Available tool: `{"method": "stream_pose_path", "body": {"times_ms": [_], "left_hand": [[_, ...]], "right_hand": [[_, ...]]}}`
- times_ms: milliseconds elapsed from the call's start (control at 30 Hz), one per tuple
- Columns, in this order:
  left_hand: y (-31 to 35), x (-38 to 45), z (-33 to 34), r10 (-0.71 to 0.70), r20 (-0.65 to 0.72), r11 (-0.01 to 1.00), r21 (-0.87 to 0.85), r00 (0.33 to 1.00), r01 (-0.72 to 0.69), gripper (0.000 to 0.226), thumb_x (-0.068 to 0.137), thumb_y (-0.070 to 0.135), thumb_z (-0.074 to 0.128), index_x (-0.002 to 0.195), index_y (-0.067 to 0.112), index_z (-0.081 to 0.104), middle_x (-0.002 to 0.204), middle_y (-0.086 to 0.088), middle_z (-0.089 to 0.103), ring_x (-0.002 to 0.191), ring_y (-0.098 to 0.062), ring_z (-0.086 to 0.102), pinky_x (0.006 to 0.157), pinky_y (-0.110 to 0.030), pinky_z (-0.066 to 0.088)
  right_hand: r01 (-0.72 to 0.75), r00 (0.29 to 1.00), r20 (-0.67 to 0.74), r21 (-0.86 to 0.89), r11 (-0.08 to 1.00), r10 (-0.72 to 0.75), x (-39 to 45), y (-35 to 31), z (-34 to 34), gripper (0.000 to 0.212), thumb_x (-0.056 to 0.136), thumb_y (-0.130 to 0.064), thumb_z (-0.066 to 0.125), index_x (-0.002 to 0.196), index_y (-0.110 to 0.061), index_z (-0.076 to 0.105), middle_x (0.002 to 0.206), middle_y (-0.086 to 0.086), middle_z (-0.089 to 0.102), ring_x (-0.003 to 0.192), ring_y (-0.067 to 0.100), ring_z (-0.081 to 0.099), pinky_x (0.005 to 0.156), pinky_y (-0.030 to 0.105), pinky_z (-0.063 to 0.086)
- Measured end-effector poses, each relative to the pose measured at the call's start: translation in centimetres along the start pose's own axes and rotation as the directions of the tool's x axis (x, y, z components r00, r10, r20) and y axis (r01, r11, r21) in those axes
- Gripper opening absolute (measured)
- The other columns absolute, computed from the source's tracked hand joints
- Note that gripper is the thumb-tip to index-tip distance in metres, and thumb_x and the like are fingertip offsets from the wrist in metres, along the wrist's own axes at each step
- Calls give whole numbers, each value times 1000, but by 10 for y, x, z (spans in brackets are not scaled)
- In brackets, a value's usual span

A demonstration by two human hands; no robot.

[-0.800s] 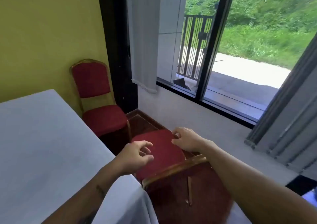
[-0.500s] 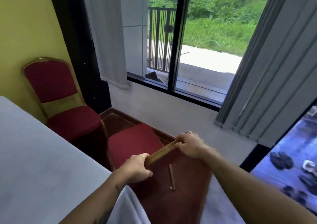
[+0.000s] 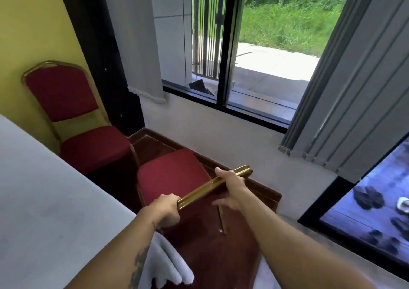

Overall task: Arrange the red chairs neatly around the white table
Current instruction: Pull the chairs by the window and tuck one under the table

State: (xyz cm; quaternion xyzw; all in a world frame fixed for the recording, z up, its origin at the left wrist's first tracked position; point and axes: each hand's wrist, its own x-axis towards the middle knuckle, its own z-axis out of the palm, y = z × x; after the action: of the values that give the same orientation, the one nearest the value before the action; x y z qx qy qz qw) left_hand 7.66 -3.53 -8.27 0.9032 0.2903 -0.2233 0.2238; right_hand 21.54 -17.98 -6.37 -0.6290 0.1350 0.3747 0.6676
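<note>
A red chair with a gold frame (image 3: 172, 173) stands right below me at the corner of the white-clothed table (image 3: 44, 211). Its back faces me and its seat points toward the window wall. My left hand (image 3: 168, 209) is closed around the left end of the gold top rail of its backrest. My right hand (image 3: 230, 187) grips the same rail further right, thumb over the top, fingers curled beneath. A second red chair (image 3: 73, 116) stands against the yellow wall at the far side of the table, facing it.
A low white wall under a big window (image 3: 221, 45) runs close behind the chairs. Grey vertical blinds (image 3: 354, 89) hang at the right, a white curtain (image 3: 137, 45) at the left. Dark wooden floor shows between chairs and wall. The tablecloth corner hangs by my left forearm.
Both hands came down from above the seat and closed on the backrest's top rail. My view swung to the right and the chair sits a little further from the table corner.
</note>
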Motion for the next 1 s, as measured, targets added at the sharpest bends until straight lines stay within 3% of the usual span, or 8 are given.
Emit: {"method": "stream_pose_path", "body": {"times_ms": [67,167,367,467,567,667,800,1000], "left_hand": [[4,1,-6,-3,40,1000,9,999,3,19,69,12,50,75,24,63,81,-3,70,70,-23,72,52,-32,59],[16,6,-12,-28,92,998,67,995,22,22,70,5,51,75,23,63,76,-3,67,62,-20,68,47,-28,52],[81,33,-10,-85,104,988,138,991,70,29,64,13,53,87,14,71,78,-3,76,68,-21,72,65,-32,64],[124,47,-9,-61,101,993,110,993,50,23,69,15,56,86,9,70,68,-5,72,61,-21,70,62,-33,64],[155,55,-6,-29,57,995,101,998,23,15,76,27,63,86,17,65,83,-3,65,74,-24,64,65,-32,54],[174,63,-8,-18,36,999,48,999,16,15,78,29,62,86,17,64,88,-4,67,82,-26,67,65,-32,52],[192,73,-16,-30,22,999,-26,999,31,12,79,29,59,77,17,60,80,-1,63,71,-20,63,55,-29,46],[207,85,-16,-118,-15,984,-140,993,114,18,77,28,57,89,16,62,98,-7,67,90,-29,67,66,-34,51]], "right_hand": [[10,999,-45,11,1000,-9,7,5,12,66,80,-17,78,126,-8,32,102,16,63,82,30,68,71,62,59],[74,979,-191,9,997,-70,20,5,18,66,64,-16,69,118,-12,31,96,13,60,80,30,68,73,57,62],[106,958,-240,-218,970,-159,66,-42,-25,58,67,-14,61,119,-8,37,93,8,56,77,24,56,82,42,55],[167,966,-142,-292,942,-215,93,-74,-49,62,60,-14,62,119,0,48,90,11,59,71,24,58,55,32,53],[206,972,-30,-353,913,-231,112,-100,-64,65,58,-16,62,119,3,52,85,13,59,66,25,59,39,23,42],[230,973,75,-404,885,-219,128,-124,-69,59,66,-18,67,118,2,48,89,14,60,72,24,61,50,32,50],[233,968,198,-479,846,-155,146,-150,-65,56,63,-17,67,113,-4,44,95,18,62,81,31,66,81,57,59],[248,948,311,-593,766,-67,163,-178,-49,39,72,-11,65,106,-4,48,97,22,66,80,33,70,82,56,61]]}}
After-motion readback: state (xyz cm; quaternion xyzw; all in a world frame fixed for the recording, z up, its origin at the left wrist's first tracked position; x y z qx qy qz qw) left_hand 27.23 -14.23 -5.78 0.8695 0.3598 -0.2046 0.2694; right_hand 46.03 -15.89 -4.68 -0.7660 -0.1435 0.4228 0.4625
